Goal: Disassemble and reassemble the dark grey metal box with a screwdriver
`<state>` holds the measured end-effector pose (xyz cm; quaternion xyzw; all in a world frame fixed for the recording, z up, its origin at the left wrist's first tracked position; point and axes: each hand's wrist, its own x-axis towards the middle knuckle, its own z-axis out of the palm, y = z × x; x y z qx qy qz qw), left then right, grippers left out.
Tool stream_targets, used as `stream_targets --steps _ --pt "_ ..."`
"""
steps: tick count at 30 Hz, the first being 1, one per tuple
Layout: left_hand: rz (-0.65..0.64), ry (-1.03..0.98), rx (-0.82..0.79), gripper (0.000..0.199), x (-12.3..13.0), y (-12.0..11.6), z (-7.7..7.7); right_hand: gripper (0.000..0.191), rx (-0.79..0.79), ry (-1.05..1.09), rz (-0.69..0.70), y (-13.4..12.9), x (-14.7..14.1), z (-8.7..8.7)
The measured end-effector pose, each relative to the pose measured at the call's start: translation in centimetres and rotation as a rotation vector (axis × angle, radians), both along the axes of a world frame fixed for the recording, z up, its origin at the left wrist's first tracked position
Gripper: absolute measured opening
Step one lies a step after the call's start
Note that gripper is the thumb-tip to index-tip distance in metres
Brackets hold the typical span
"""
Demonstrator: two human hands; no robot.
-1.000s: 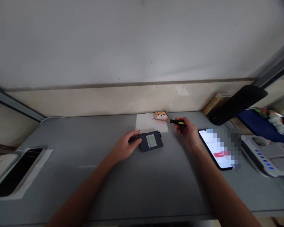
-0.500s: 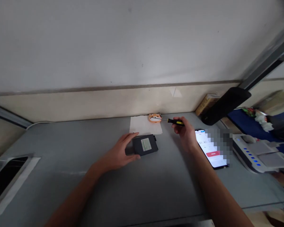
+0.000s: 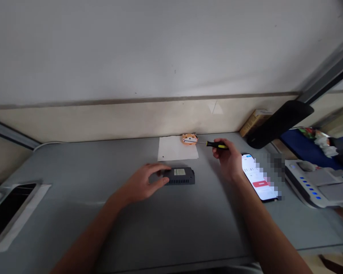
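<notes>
Black box lay on the grey table, tipped so that a long vented side faced the person, its long axis running left to right across the view. Left hand held it at its left end, the grip closed on that end with fingers curled over the top and thumb low at the front; the box stretched away to the right of that grip. Right hand was wrapped round a yellow-and-black screwdriver, grip closed on the handle. Its shaft pointed left from the grip, toward a small orange animal figure at the far edge of a white paper. From this grip the box lay leftward and nearer the person. A lit phone sat just right of that hand.
</notes>
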<state>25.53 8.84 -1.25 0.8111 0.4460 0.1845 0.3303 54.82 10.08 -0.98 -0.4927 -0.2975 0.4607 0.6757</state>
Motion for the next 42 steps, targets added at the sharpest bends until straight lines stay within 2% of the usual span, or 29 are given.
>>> stream_targets --steps 8,14,21,23,27,32,42 --pt "0.122 -0.091 0.096 0.056 1.5 0.0 -0.9 0.023 0.093 -0.080 0.111 -0.6 -0.8 0.4" --pt "0.147 -0.189 0.106 0.051 1.7 0.3 -1.6 0.025 0.063 -0.054 0.244 -1.3 -2.0 0.8" --pt "0.203 -0.254 0.446 0.030 1.1 0.9 -1.8 0.025 0.029 -0.025 0.293 -1.4 -3.0 0.2" --pt "0.191 -0.262 0.504 0.029 0.9 0.8 -1.5 0.024 0.030 -0.035 0.313 -1.4 -3.0 0.2" --pt "0.132 -0.259 0.516 0.029 0.6 0.3 -1.0 0.024 0.021 -0.044 0.325 -1.5 -3.3 0.1" --pt "0.084 -0.262 0.540 0.028 0.5 0.0 -1.2 0.026 0.004 -0.059 0.337 -1.5 -3.5 0.1" --pt "0.023 -0.108 0.687 0.025 0.3 0.1 -1.1 0.020 0.004 -0.069 0.334 -1.5 -3.3 0.1"
